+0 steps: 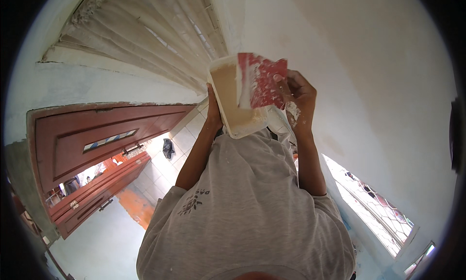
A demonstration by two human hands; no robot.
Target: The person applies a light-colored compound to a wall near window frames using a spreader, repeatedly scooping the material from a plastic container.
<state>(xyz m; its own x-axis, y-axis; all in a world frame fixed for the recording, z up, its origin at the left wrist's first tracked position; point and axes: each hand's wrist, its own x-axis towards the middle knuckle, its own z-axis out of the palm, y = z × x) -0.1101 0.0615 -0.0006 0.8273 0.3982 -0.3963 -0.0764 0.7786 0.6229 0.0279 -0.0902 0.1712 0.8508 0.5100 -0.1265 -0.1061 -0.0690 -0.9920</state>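
My left hand (pixel 213 108) grips the side of a pale rectangular tub (pixel 247 130), its fingers mostly hidden behind the wall. The tub is tilted toward me, and its inside looks beige with residue along the walls. In my right hand (pixel 303 93) is a red flat putty spreader (pixel 261 82), pinched at its right edge. White paste is smeared over the spreader and clings to my right hand near the wrist. The spreader lies across the upper right part of the tub's opening; whether it touches the rim I cannot tell.
A pale wall (pixel 369 76) with uneven patches rises close on the right. Gathered curtains (pixel 145 27) hang at the upper left. Below them stand reddish-brown panelled doors (pixel 73 149). A dark bag-like thing (pixel 168 148) lies on the tiled floor (pixel 162 168). A grilled window (pixel 374 202) is at lower right.
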